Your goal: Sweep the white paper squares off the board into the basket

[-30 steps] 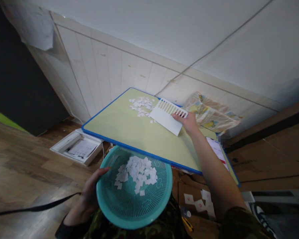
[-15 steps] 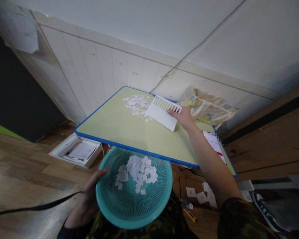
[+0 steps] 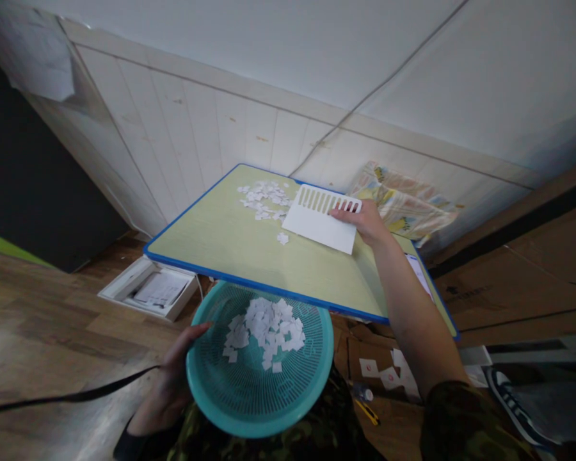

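Observation:
My right hand (image 3: 365, 221) grips a flat white plastic scraper (image 3: 321, 224) by its slotted end, tilted over the table. The scraper's left edge is beside a heap of small white paper pieces (image 3: 264, 197), and a small clump of pieces (image 3: 283, 239) lies just below it. At the rim of a turquoise plastic basket (image 3: 259, 413), my left hand (image 3: 177, 358) is closed with the thumb over the edge. The basket sits against the table's near side, and many white paper squares (image 3: 264, 323) lie inside it.
A pale green table (image 3: 211, 224) with blue edging stands against the wall. A patterned plastic bag (image 3: 403, 198) and a partly covered phone (image 3: 420, 275) are at its right. On the floor are a white open box (image 3: 148, 288), a yellow cutter (image 3: 367, 412) and white cards (image 3: 391, 378).
My right hand has moved slightly right with the scraper, which is turned a little. Some paper pieces now form a small clump nearer the table's front. My left hand still holds the basket.

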{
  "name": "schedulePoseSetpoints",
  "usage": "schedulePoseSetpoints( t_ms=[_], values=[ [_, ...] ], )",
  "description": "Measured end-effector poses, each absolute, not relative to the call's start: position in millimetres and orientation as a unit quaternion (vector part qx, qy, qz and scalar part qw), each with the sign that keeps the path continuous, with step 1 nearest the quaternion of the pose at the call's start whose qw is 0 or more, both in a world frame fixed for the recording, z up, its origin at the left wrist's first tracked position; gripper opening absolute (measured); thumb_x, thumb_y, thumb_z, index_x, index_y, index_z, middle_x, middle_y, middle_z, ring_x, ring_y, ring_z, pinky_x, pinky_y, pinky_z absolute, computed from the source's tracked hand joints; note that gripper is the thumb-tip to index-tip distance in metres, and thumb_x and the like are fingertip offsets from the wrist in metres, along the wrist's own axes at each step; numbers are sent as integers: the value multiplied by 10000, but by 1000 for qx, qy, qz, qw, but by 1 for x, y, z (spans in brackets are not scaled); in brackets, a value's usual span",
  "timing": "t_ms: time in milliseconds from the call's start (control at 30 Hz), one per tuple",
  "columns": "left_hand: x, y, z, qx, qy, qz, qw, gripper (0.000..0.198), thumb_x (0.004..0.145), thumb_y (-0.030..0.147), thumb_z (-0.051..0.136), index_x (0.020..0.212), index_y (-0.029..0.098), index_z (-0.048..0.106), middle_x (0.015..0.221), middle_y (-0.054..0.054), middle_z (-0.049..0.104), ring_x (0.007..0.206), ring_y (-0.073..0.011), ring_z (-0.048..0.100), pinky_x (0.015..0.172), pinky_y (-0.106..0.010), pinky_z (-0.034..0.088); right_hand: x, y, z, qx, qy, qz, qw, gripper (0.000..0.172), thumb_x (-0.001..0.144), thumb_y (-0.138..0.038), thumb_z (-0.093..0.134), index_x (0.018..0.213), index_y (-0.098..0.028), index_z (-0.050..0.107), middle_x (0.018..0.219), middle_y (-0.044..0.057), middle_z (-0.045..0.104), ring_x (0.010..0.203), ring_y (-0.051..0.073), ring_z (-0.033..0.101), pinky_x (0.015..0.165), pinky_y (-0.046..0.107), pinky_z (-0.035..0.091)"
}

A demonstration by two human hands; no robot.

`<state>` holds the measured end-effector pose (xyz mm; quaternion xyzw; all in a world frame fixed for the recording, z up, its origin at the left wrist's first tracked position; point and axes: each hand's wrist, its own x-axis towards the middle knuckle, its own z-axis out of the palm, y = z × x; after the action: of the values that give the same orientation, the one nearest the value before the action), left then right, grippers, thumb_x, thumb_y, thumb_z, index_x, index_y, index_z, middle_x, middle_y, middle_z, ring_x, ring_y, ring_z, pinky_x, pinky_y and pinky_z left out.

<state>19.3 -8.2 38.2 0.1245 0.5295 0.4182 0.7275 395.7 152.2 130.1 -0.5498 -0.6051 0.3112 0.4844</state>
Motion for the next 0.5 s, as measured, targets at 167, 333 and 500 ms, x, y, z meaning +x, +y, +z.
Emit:
schedulePoseSetpoints(
  t_ms=[167,333,500],
  values=[
    [17,-7,33,115,519,436,726,177,783,121,600,654,140,721,575,-52,752,454,-210,674,456,-293,579,399,148,136,-541,-607,373,447,419,526,-401,848,814,-126,717,799,81,722,617,197,628,533,287,460],
    [16,-6,30,103,516,439,728,212,803,126,579,655,119,730,582,-76,753,447,-212,671,491,-315,592,402,148,137,-538,-612,387,431,416,531,-391,851,828,-129,723,825,81,731,637,193,636,550,279,470],
    [18,-5,32,90,506,432,740,239,803,127,576,610,123,717,525,-73,729,392,-200,640,427,-298,565,404,151,135,-542,-600,378,451,394,540,-404,848,821,-158,721,877,74,739,701,212,657,599,301,506]
  ],
)
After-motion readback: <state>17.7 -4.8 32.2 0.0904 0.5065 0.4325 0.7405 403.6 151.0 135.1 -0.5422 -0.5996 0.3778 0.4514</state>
